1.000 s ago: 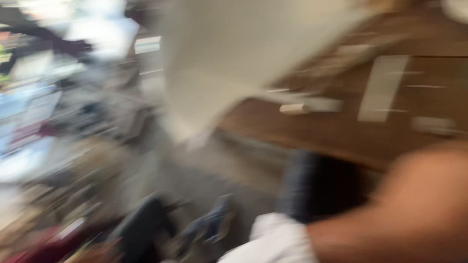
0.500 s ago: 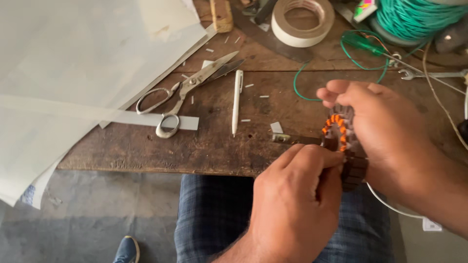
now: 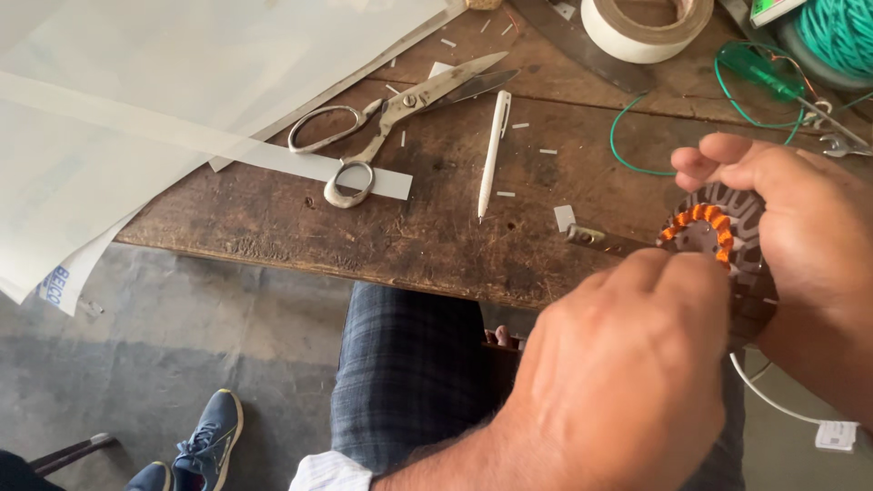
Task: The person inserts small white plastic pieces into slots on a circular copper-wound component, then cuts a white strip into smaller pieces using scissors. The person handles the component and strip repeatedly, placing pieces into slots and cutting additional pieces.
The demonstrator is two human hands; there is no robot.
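My right hand (image 3: 805, 214) holds a dark round motor stator (image 3: 738, 218) with orange windings, just past the near edge of the wooden table (image 3: 436, 236). My left hand (image 3: 627, 364) is in front of it, its fingertips pinched against the stator's winding side. From under those fingers a thin metal strip (image 3: 596, 239) sticks out to the left; I cannot tell whether the hand grips it. Much of the stator is hidden behind both hands.
Scissors (image 3: 382, 123) and a white pen (image 3: 492, 150) lie on the table beside large white sheets (image 3: 136, 118). A tape roll (image 3: 641, 32), green wire (image 3: 637, 155) and a green cord coil (image 3: 832, 32) sit at the back. Below are my checked trouser leg (image 3: 400, 364) and a blue shoe (image 3: 209, 436).
One second ago the view was a blur swinging across the room. It has since settled on the table, and my hands keep much the same hold on the stator.
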